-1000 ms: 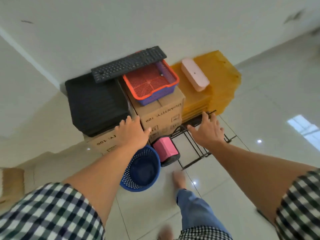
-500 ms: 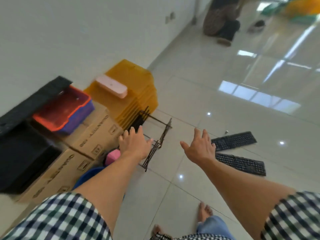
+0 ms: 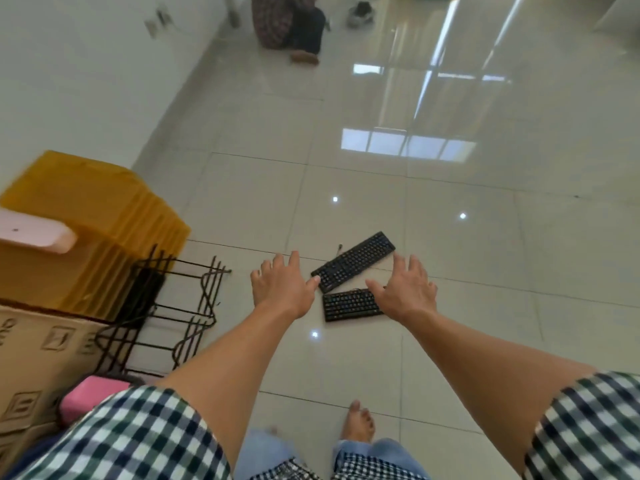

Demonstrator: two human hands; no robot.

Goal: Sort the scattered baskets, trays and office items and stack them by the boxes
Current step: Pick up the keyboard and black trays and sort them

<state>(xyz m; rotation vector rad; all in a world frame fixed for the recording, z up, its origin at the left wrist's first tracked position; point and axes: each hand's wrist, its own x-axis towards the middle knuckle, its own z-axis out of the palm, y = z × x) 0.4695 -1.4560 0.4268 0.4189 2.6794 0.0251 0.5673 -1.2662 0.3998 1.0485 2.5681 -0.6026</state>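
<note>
Two black rectangular plastic keyboards are seen lying flat on the floor, well apart from the boxes. The longer keyboard [image 3: 353, 261] is set at a slant, with a thin cable end showing at its far side. The nearer keyboard [image 3: 348, 304] lies just beside it, its right end hidden behind the right hand [image 3: 405, 289]. Both hands are stretched forward with fingers spread, and nothing is held in either; the left hand [image 3: 282, 285] is seen just left of the longer keyboard.

At the left, a stack of yellow plastic trays [image 3: 97, 209] is placed against the white wall [image 3: 86, 81], with a pale pink oblong case [image 3: 34, 233] laid on top. A black wire rack [image 3: 173, 306] lies on its side beside the brown cardboard boxes [image 3: 41, 358], and a bright pink object [image 3: 86, 396] is partly seen below them. The floor [image 3: 467, 341] is laid with glossy pale tiles in which window light is mirrored. A seated person [image 3: 287, 22] is partly visible at the far end of the room
</note>
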